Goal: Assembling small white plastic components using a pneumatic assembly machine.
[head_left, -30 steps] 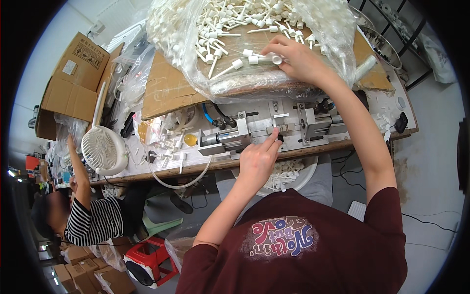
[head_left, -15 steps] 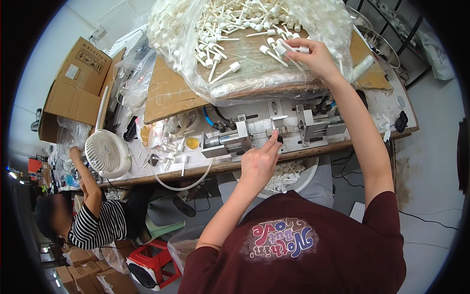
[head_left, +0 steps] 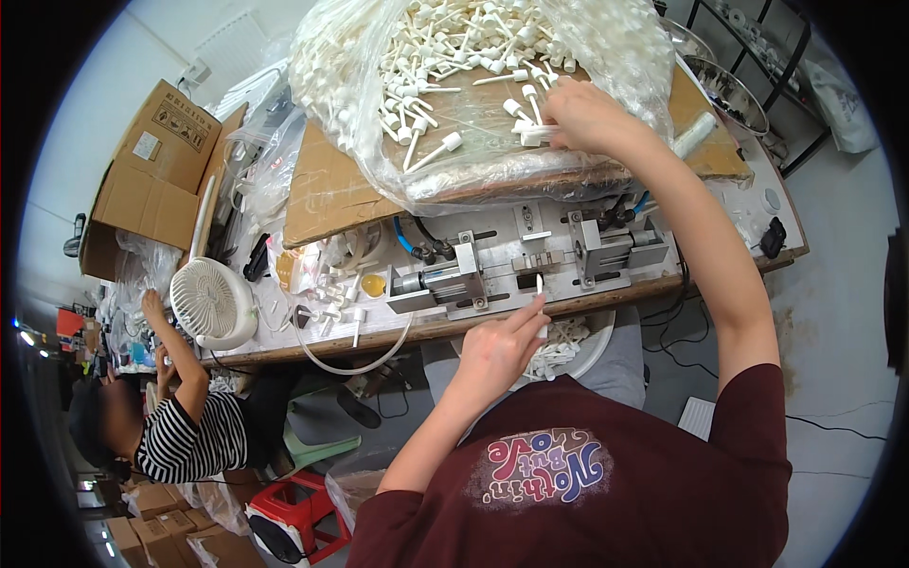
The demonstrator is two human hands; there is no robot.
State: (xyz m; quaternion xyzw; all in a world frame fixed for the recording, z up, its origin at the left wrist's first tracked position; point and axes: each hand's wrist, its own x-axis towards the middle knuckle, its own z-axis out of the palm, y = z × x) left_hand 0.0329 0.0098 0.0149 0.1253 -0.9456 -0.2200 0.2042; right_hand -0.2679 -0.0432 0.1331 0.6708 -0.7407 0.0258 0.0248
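Observation:
My left hand (head_left: 497, 352) is just in front of the metal clamping fixture (head_left: 540, 263), its fingers closed on a white stemmed cap whose pale tip (head_left: 540, 283) points up. My right hand (head_left: 592, 118) is over the front right of the clear plastic sheet, with its fingers bent and closed around a white stemmed cap (head_left: 536, 135); part of it is hidden by the fingers. Several loose stemmed caps (head_left: 437, 150) lie on the sheet, and a big heap of them (head_left: 454, 43) rises behind. No cap shows in the fixture.
Below the bench edge, a white basin (head_left: 595, 348) with white pieces rests at my lap. Left of the fixture are a white fan (head_left: 214, 301), a yellow round piece (head_left: 373, 285) and looping tubes. A cardboard box (head_left: 151, 175) and a person in a striped top (head_left: 194, 435) are further left.
My left hand has drawn back from the fixture toward me and now has a stemmed cap. My right hand has moved slightly down and left over the loose caps.

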